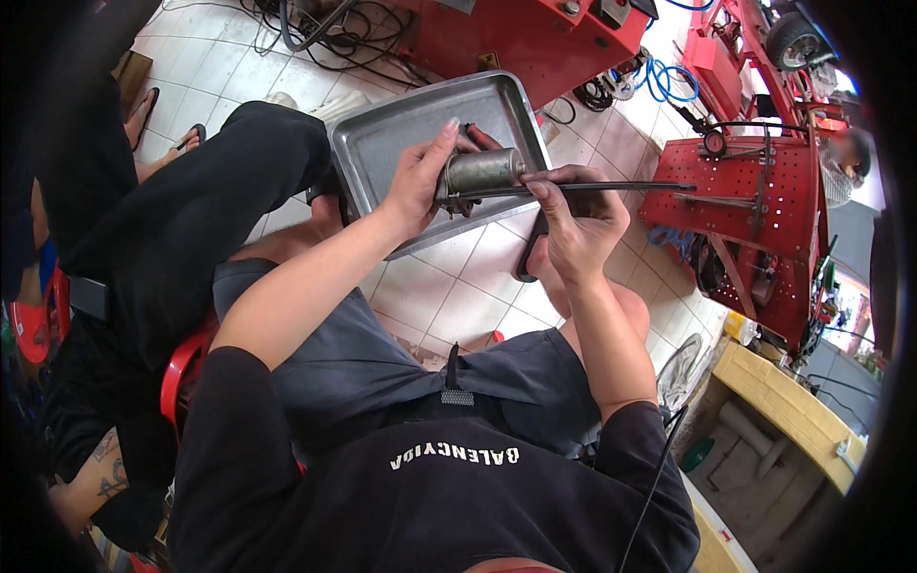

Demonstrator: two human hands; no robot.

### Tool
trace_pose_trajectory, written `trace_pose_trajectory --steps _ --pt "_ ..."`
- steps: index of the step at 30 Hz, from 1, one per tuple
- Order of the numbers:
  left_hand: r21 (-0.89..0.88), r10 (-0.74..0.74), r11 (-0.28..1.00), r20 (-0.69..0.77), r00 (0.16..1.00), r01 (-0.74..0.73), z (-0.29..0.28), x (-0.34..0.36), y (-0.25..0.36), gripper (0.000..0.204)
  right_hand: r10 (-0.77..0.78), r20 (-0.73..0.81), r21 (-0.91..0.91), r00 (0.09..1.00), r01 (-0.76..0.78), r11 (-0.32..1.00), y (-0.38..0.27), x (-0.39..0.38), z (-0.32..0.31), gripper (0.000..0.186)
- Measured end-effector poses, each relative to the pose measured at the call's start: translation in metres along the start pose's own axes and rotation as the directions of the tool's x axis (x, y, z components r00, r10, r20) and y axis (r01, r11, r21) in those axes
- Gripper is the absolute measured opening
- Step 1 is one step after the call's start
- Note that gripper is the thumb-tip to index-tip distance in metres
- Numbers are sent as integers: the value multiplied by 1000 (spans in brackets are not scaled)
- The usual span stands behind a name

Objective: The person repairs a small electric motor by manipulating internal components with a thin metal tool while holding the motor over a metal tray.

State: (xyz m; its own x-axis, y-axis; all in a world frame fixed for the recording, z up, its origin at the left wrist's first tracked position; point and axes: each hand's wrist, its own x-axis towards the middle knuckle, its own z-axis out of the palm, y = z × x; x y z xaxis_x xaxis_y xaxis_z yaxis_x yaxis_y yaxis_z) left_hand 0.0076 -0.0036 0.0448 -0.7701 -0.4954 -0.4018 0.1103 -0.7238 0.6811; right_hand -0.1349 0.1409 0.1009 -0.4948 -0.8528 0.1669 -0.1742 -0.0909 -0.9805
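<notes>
My left hand (416, 183) is wrapped round the back end of a cylindrical metal motor (485, 173), with the thumb pointing up. The motor lies roughly level, its narrow end turned to the right. At that end my right hand (581, 222) pinches a long, thin dark rod (650, 186), which runs alongside the motor and sticks out past the fingers; its kind does not show clearly. Below and beyond both hands is a shallow metal tray (346, 158). A red-handled tool (483, 137) shows just behind the motor, partly hidden.
A person in dark clothes (191, 181) sits close on my left. Red machinery (516, 43) stands beyond the tray, with black cables (368, 48) on the tiled floor. To the right is a perforated red stand (735, 205); a yellow-edged bench (788, 406) is nearer.
</notes>
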Motion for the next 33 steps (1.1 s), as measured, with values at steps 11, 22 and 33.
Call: trace_pose_trajectory --steps 11,22,33 --pt "-89 -51 994 62 997 56 3 -1 -6 58 -182 80 319 980 148 936 -12 9 1 26" --pt "-79 -51 995 74 996 57 3 -3 -12 61 -2 -17 458 1000 10 889 -37 7 17 54" --pt "-65 -88 994 71 994 93 0 -2 -12 65 -4 -43 433 999 23 901 -36 7 18 48"
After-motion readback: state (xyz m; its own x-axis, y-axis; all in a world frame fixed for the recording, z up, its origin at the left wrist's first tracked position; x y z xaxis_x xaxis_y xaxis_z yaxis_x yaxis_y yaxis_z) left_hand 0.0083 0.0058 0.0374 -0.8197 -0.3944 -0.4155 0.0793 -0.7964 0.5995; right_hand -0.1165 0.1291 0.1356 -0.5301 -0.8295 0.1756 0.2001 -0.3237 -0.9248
